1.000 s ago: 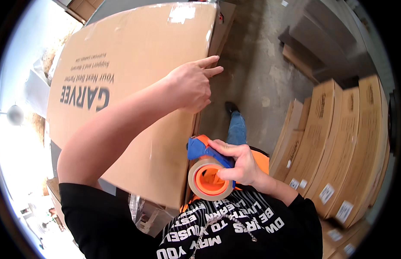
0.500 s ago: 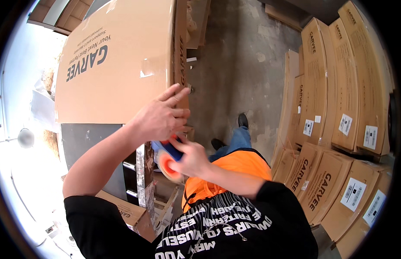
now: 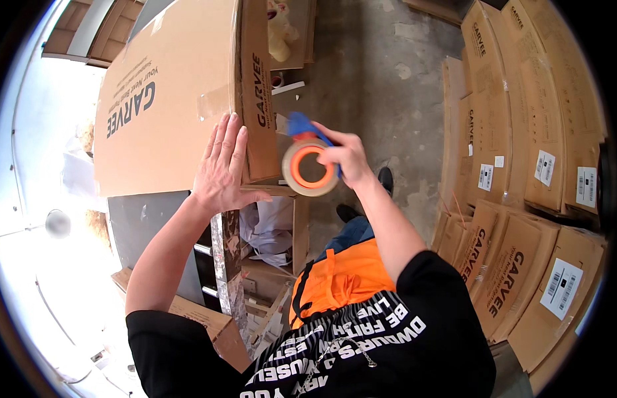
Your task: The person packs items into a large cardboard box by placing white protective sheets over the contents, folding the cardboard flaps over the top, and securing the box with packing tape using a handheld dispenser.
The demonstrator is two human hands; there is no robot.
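A large cardboard box lies on a grey-topped bench at the left, with clear tape along its right edge. My left hand rests flat on the near right corner of its top, fingers stretched out and pointing away from me. In the air to the right of the box, my right hand grips a tape dispenser with a blue and red body. Its tan tape roll sits on an orange hub and faces me. A small gap shows between the dispenser and the box's side.
Upright cardboard boxes line the right side, with shorter ones nearer me. Concrete floor runs between them and the bench. Below the bench edge stands an open carton with white plastic. A smaller box sits at lower left.
My right hand has carried the tape dispenser away from the box's near corner, up and to the right. My left hand has flattened onto the box top, slightly left and nearer.
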